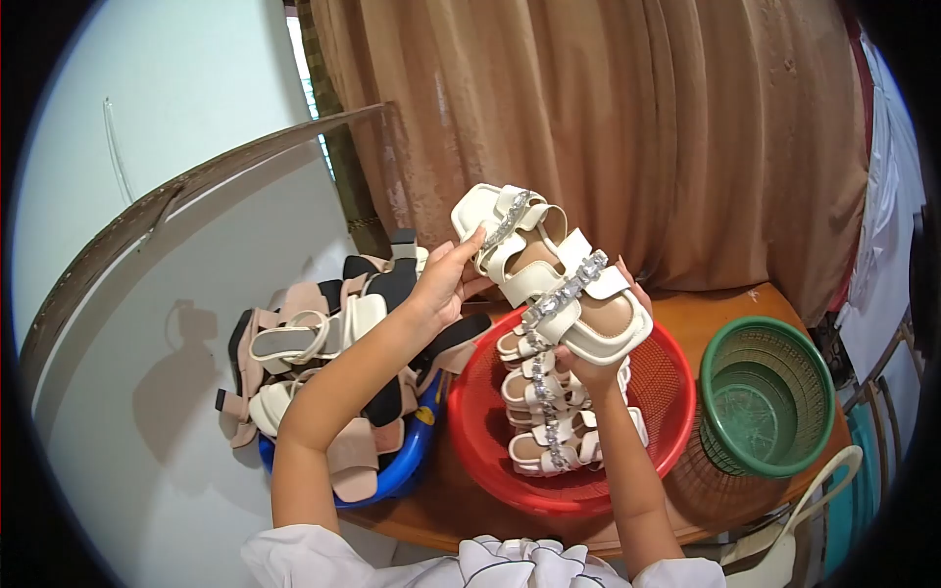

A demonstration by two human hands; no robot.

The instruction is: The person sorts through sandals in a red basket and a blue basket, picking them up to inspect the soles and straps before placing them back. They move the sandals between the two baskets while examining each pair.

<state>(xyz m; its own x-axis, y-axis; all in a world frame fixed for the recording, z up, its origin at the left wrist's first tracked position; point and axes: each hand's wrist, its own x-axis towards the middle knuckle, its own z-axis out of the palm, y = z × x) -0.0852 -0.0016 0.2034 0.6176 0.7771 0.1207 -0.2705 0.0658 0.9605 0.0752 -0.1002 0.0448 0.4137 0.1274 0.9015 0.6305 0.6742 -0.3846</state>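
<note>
Above the red basket (pixel 676 431), two white sandals with jewelled straps are held up together. My left hand (pixel 446 286) is closed on the farther sandal (pixel 482 204), thumb on top near its square end. Gripped in my right hand (pixel 595 370) is the nearer sandal (pixel 618 331), its fingers partly hidden behind the sole. The two sandals touch or overlap where they meet. Inside the red basket, under my right hand, lie several more white jewelled sandals (pixel 537 453), stacked in rows.
To the left, a blue basin (pixel 410 470) is heaped with beige, black and white sandals (pixel 323 338). A green basket (pixel 720 431) stands at the right on the wooden table (pixel 691 304). Behind hangs a brown curtain (pixel 608 127); a cream looped strap (pixel 818 490) shows at lower right.
</note>
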